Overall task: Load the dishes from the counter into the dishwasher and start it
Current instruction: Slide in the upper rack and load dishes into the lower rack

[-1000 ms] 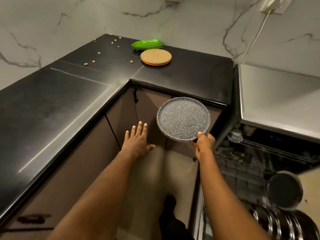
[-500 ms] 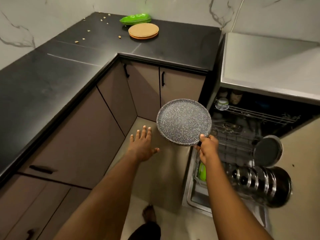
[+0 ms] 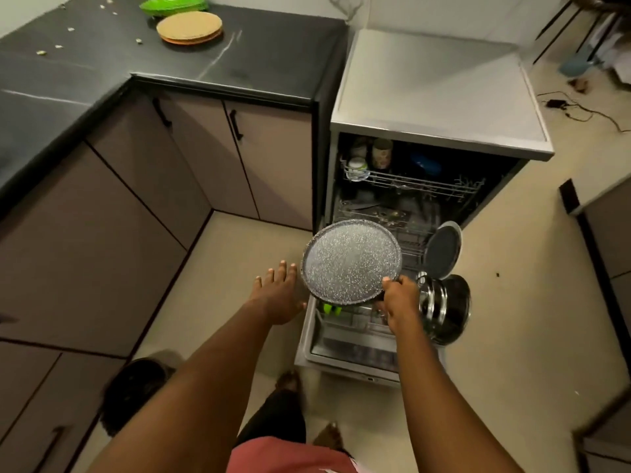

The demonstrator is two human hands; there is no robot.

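My right hand grips the near rim of a round grey speckled plate and holds it above the pulled-out lower rack of the open dishwasher. My left hand is open with straight fingers, just left of the plate and apart from it. In the lower rack stand a dark round plate on edge and a steel pot on its side. Cups sit in the upper rack. On the black counter lie a stack of tan plates and a green dish.
Brown cabinet doors run under the L-shaped counter on the left. Crumbs dot the counter's far left. A cable lies on the beige floor at the right. My feet and a dark object are on the floor below my arms.
The view swung right and down from the counter to the dishwasher. My right hand carried the speckled plate over the lower rack; my left hand stayed open beside it.
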